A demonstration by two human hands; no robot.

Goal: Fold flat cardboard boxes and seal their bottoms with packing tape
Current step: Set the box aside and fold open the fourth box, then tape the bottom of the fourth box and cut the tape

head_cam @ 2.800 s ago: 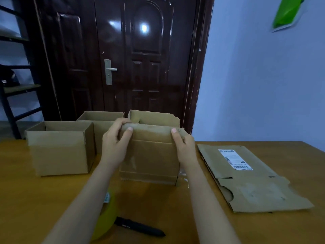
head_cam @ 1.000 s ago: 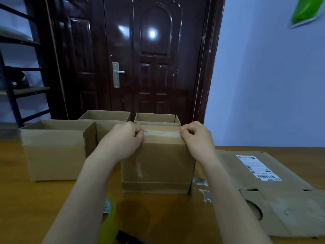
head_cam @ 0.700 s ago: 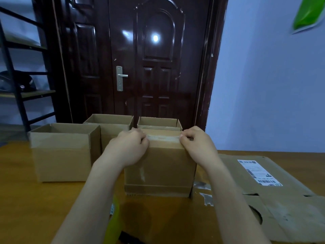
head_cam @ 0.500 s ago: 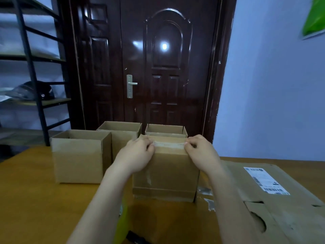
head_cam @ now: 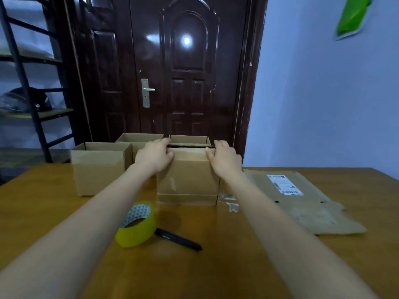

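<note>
Centre frame: upright brown cardboard box (head_cam: 187, 180) stood on the wooden table (head_cam: 43, 212) | left hand (head_cam: 154, 157) and right hand (head_cam: 224, 160) gripped its top corners | left of it: open cardboard box (head_cam: 99, 169) | behind: two smaller open cardboard boxes (head_cam: 138, 140) | lower centre: yellow tape roll (head_cam: 137, 226), black pen (head_cam: 178, 239) at its right | right: flattened cardboard sheet (head_cam: 302, 199).

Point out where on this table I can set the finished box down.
Bare wood lies left of the tape roll, in front of the left open box, and nearer than the pen. The far edge is crowded with boxes; flat cardboard fills the right.
</note>
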